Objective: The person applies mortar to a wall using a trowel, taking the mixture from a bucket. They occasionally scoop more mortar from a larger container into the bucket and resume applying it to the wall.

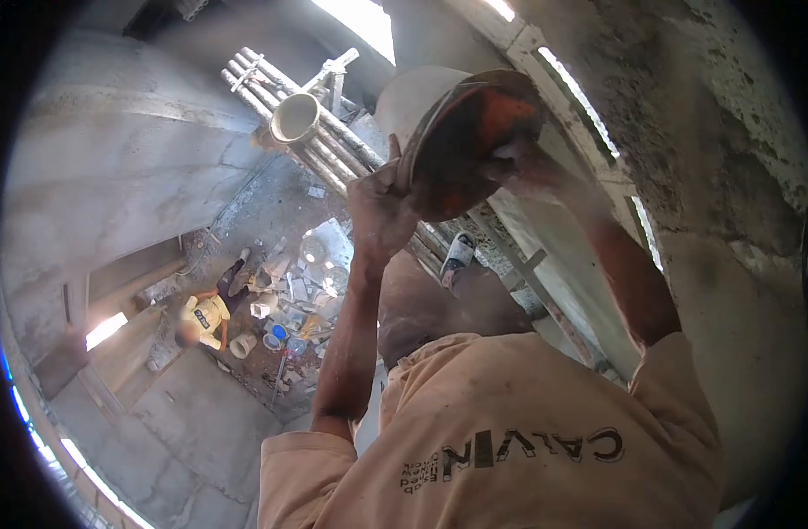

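- Gripping the edge of a tilted bucket [444,145], the left hand [383,210] is curled about the left side of the rim, one digit lying up against the pale outer wall.
- Right hand [515,164]: reaches into the mouth of the same bucket from the right, against the dark, orange-stained interior; the fingers are blurred and shaded, so whether they pinch or press cannot be told.
- Position of the bucket: raised between the two hands and a little to their far side, its mouth turned to the right and near, its base to the far left.
- Second bucket [295,120]: rests farther to the left, on a bundle of poles [335,160], well apart from both hands.
- Lower ground, left: rubble [303,295] with a blue container [279,331]; beside it a person in a yellow shirt [208,317], near a pale pail [242,346].
- Near side: the wearer's tan T-shirt [545,406]; beyond it, one shoe [458,250] beside the poles.
- Right: a rough grey wall [730,132].
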A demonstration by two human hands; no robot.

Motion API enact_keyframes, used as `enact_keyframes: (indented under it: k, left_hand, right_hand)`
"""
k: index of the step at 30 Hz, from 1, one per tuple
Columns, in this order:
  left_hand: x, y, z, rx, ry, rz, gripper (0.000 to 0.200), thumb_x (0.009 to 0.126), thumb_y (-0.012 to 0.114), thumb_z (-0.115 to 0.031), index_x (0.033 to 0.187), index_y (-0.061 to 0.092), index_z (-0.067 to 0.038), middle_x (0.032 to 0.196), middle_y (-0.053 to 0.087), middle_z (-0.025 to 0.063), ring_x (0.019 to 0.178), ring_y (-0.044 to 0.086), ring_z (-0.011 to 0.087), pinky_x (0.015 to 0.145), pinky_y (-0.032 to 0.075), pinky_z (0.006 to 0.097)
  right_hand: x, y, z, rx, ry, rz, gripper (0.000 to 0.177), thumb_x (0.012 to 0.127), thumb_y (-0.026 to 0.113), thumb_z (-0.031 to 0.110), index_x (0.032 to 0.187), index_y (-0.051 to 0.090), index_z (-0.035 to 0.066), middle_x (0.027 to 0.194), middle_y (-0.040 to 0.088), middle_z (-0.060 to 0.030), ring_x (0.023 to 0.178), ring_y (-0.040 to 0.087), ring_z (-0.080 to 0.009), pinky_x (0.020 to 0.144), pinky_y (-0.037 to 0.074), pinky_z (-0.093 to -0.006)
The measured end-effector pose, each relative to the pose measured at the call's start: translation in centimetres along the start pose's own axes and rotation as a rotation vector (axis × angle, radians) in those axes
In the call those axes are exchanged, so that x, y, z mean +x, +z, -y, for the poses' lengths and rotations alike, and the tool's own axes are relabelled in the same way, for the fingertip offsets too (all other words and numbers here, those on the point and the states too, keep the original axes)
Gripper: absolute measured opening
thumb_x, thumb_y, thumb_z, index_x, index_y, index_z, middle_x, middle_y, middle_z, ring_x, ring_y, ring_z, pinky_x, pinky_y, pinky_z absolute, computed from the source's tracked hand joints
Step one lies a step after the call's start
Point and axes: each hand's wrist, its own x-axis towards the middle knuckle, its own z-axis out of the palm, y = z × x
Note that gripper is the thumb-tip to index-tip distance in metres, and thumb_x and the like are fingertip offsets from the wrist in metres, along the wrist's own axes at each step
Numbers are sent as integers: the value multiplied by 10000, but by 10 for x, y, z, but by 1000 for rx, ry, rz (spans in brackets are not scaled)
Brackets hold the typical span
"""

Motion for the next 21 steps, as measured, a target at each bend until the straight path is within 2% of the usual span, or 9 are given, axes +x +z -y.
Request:
enact_keyframes:
  k: [3, 6, 7, 9, 12, 15, 17, 19, 21]
  left_hand:
    - [-7, -1, 10, 34, -61, -7, 167, 907, 724, -76, 1024, 750, 40, 889, 747, 16, 806, 633, 78, 733, 526, 271]
    - [-14, -1, 4, 107, -110, -29, 203, 899, 740, -101, 1035, 749, 49, 896, 757, 28, 805, 644, 83, 726, 533, 280]
    - [-16, -1, 2, 150, -130, -38, 213, 895, 744, -105, 1039, 749, 51, 896, 758, 30, 807, 647, 85, 725, 535, 283]
    - [-25, -1, 11, 106, -158, -94, 231, 905, 744, -126, 1050, 749, 54, 914, 762, 39, 820, 652, 94, 738, 538, 291]
    - [-28, 11, 14, -120, -171, -149, 240, 922, 736, -123, 1084, 746, 54, 956, 768, 54, 852, 665, 108, 769, 547, 304]
    - [-34, 28, 41, -250, -146, -172, 241, 950, 708, -82, 1148, 730, 54, 1028, 771, 74, 940, 675, 117, 839, 552, 312]
    - [-38, 31, 56, -274, -117, -210, 238, 957, 693, -65, 1161, 725, 54, 1043, 769, 74, 965, 673, 116, 858, 550, 312]
    - [-47, 31, 75, -199, -186, -195, 274, 963, 715, -146, 1150, 730, 54, 1048, 767, 91, 977, 671, 124, 854, 550, 325]
    - [-43, 27, 50, -9, -242, -172, 313, 959, 733, -199, 1140, 730, 57, 1036, 766, 96, 962, 671, 128, 834, 552, 330]
  right_hand:
    - [-20, 11, 34, 192, 165, 107, 370, 995, 662, 292, 1187, 729, -17, 1074, 752, -204, 1002, 716, -260, 907, 549, -419]
    - [-22, 43, 18, 98, -32, -95, 355, 995, 664, 288, 1154, 733, -21, 995, 759, -190, 929, 722, -253, 856, 554, -432]
    - [-27, 45, 17, 122, 3, -64, 369, 996, 660, 305, 1148, 731, -24, 987, 759, -190, 926, 722, -256, 853, 552, -436]
    - [-41, 41, 22, 167, 77, -6, 399, 998, 650, 337, 1134, 728, -30, 971, 758, -190, 918, 724, -261, 848, 548, -445]
    - [-59, 47, 10, 195, -58, -215, 472, 990, 636, 420, 1073, 723, -36, 932, 750, -191, 877, 719, -259, 805, 539, -454]
    - [-47, 38, 5, -58, 169, -128, 568, 965, 643, 515, 1085, 704, -37, 909, 737, -173, 831, 699, -254, 783, 530, -454]
    - [-52, 43, -14, 120, 50, -151, 566, 963, 651, 530, 1042, 703, -29, 837, 706, -135, 751, 662, -228, 724, 522, -430]
    - [-69, 46, -18, 249, 111, -112, 558, 970, 649, 534, 1020, 704, -18, 782, 667, -95, 682, 618, -196, 658, 506, -403]
    - [-63, 46, -5, 334, 298, -63, 541, 986, 638, 529, 1019, 707, -6, 745, 621, -52, 626, 569, -157, 587, 480, -373]
